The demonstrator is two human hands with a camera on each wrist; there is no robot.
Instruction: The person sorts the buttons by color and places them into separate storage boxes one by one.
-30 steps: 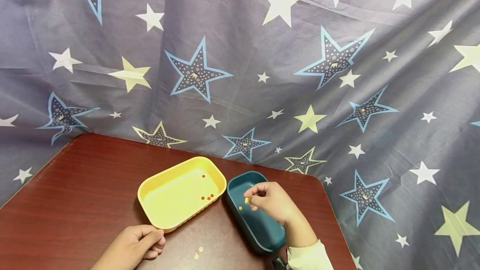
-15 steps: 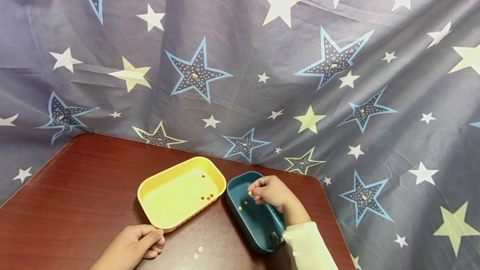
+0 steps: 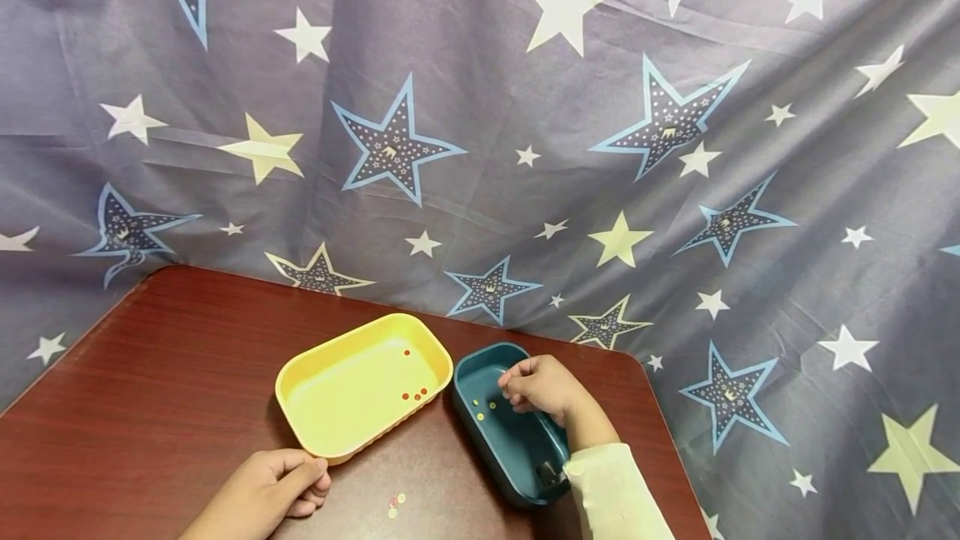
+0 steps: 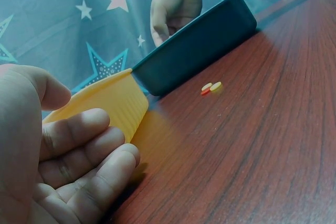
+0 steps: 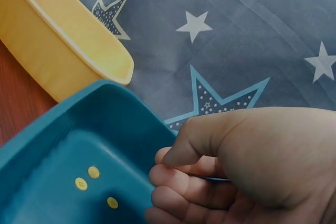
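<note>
My left hand [image 3: 264,490] pinches the near corner of the yellow tray [image 3: 300,432] between thumb and fingers. Several small red buttons [image 3: 417,397] lie in that tray, toward its right end. Over the dark teal tray [image 3: 487,448], my right hand [image 3: 542,386] hangs with loosely bent fingers, and nothing shows between thumb and fingertips. Three yellow buttons [image 5: 93,172] lie on the floor of the teal tray, left of that hand. In the left wrist view, the teal wall hides the right fingertips.
On the table [image 3: 187,373], in front of the trays, lie two yellowish buttons [image 4: 216,86] and one red button [image 4: 205,92], close together. The two trays stand nearly end to side. A star-patterned cloth [image 3: 495,215] hangs behind the table and along its right side.
A yellow button left the right fingers and now lies in the teal tray with the other two. The right hand shifted slightly back and right over the tray. The left hand stayed put.
</note>
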